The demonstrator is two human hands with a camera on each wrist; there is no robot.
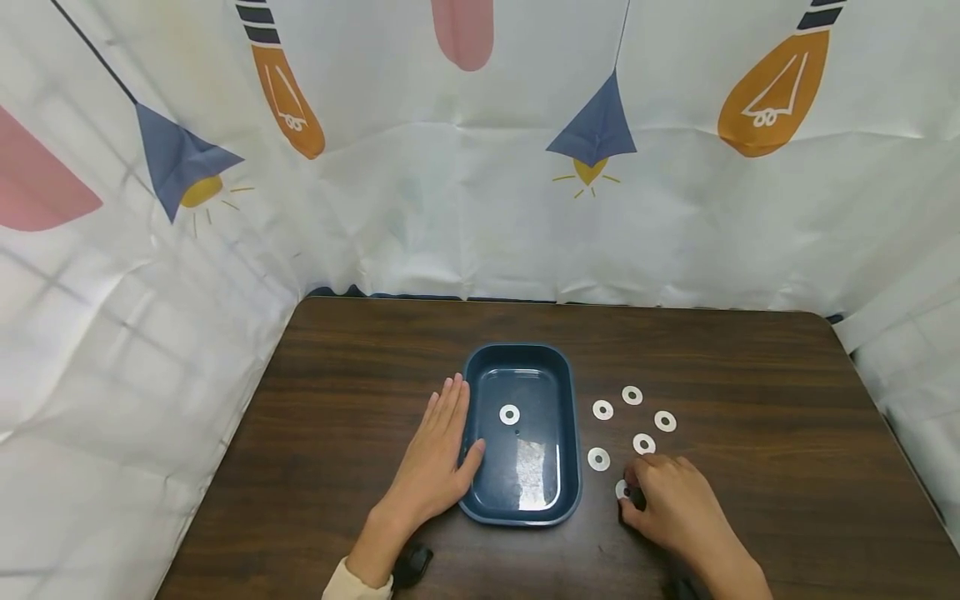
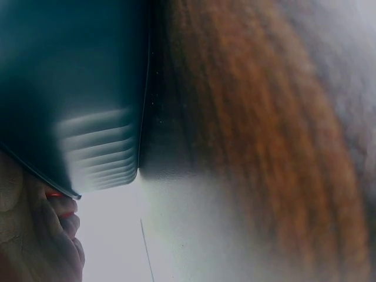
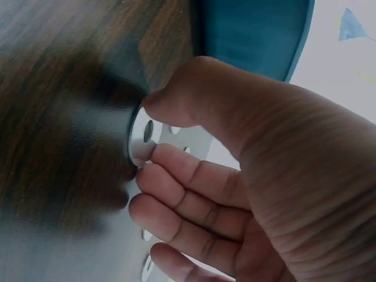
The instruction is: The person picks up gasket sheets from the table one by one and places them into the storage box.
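Left hand [image 1: 435, 454] flat against the blue tray [image 1: 558, 500], fingers straight, right hand [image 1: 675, 504] pinching a washer [image 3: 140, 141], probably barely off the table [image 1: 750, 358], five more washers [image 1: 643, 442] nearby

A dark brown wood-grain worktop [image 1: 360, 358] carries the scene. A white fabric backdrop [image 1: 465, 217] hangs behind it and wraps both sides, creased, printed with orange light bulbs [image 1: 776, 92], navy cone-shaped lamps [image 1: 595, 129] with yellow bulbs, and pink rounded shapes [image 1: 463, 29]. A small black object [image 1: 412, 565], perhaps a strap or camera mount, lies at the worktop's near edge.
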